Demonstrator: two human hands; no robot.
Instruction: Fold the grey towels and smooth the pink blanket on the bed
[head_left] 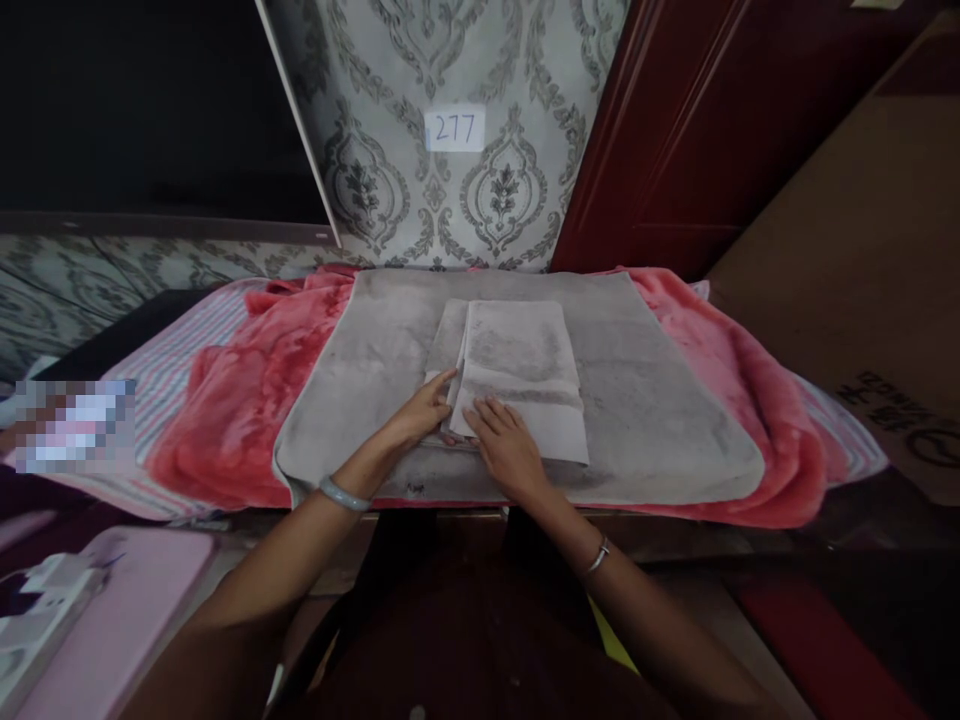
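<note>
Folded grey cloth (525, 370) lies on a larger grey mat (660, 400), directly under and just beyond both hands. Left hand (426, 410) rests flat, fingers spread, on the cloth's near left edge; right hand (506, 445) presses flat beside it, gripping nothing. Red blanket (240, 400) spreads out beneath the mat on both sides.

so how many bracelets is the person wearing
2: a pale bangle on the left wrist and a thin metal bracelet on the right wrist. Both hands rest on the folded grey cloth.

Folded towel (525, 370) lies on mat (660, 400), over blanket (240, 400).
</note>
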